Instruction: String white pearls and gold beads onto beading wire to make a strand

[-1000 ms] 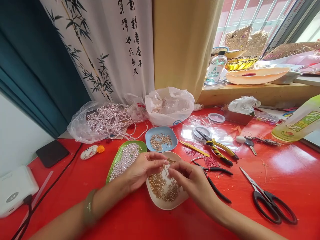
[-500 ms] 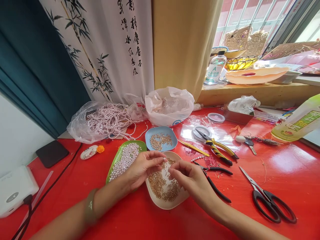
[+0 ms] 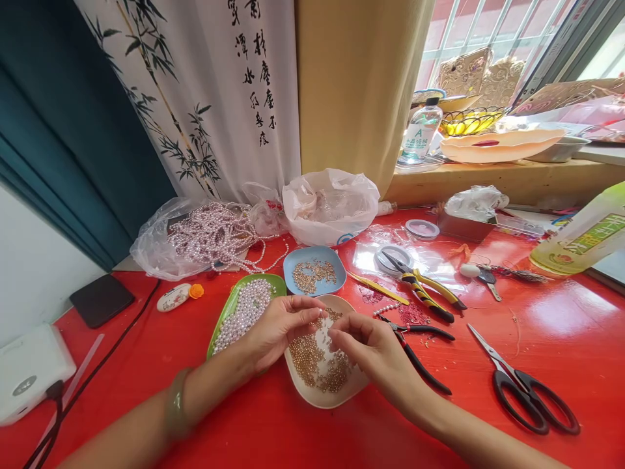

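Both my hands hover over a cream dish filled with small gold beads. My left hand pinches a tiny bead between thumb and forefinger above the dish. My right hand faces it with its fingertips pinched together, a thumb's width from the left fingertips; what it grips is too small to make out. A green dish of white pearls lies just left of my left hand. Behind the cream dish stands a blue dish with more gold beads.
Black pliers lie right of my right hand, yellow-handled pliers behind them, black scissors further right. A plastic bag of pearl strands and a white bag sit at the back. A bottle lies at the far right.
My fingertips have shifted very slightly over the cream dish. Nothing else has moved.
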A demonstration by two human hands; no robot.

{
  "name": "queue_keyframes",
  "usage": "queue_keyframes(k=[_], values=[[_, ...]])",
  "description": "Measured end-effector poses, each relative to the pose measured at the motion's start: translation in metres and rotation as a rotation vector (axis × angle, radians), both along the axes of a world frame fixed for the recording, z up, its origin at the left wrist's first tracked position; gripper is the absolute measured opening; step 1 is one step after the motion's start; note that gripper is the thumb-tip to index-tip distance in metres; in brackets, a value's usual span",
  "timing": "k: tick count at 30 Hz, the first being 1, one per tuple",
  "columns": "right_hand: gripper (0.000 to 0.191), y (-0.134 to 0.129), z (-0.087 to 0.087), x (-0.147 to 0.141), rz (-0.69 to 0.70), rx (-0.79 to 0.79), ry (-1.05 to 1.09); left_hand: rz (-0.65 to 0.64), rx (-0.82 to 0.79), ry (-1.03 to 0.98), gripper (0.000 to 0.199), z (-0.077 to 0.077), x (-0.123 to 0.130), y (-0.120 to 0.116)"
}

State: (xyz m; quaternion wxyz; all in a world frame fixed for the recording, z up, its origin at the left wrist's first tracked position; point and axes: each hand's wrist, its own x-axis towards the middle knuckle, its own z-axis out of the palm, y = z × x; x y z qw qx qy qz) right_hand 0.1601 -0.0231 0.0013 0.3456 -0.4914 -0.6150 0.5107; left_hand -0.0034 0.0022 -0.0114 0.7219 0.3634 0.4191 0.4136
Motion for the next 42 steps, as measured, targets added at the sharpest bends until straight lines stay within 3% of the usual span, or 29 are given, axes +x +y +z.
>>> queue_keyframes(k=[8,14,17,20,22,24,27,32,42], values=[[0.014,0.002,-0.002,0.0,-0.001,0.019,-0.014,0.004,0.001,0.061,0.02,0.003,0.003,-0.002],[0.019,0.003,-0.006,0.001,0.005,0.02,-0.023,-0.066,0.215,0.267,0.019,0.008,0.002,-0.003],[0.018,0.004,-0.007,0.001,-0.018,0.031,-0.015,-0.096,0.338,0.49,0.026,0.016,-0.011,0.007],[0.017,0.003,-0.007,0.001,-0.032,0.041,-0.013,0.044,0.502,0.834,0.017,0.025,-0.036,0.026],[0.017,0.003,-0.008,0.001,-0.029,0.053,-0.013,0.067,0.574,1.11,0.012,0.026,-0.055,0.039],[0.018,0.003,-0.008,0.0,-0.027,0.061,-0.012,0.018,0.594,1.329,0.011,0.024,-0.07,0.049],[0.016,0.003,-0.007,0.0,-0.025,0.053,0.004,-0.09,0.633,1.487,0.012,0.016,-0.08,0.054],[0.015,0.003,-0.006,0.0,-0.011,0.046,0.004,-0.141,0.686,1.629,0.016,0.008,-0.077,0.051],[0.016,0.003,-0.009,0.001,0.01,0.055,-0.026,-0.16,0.707,1.705,0.017,0.01,-0.072,0.048]])
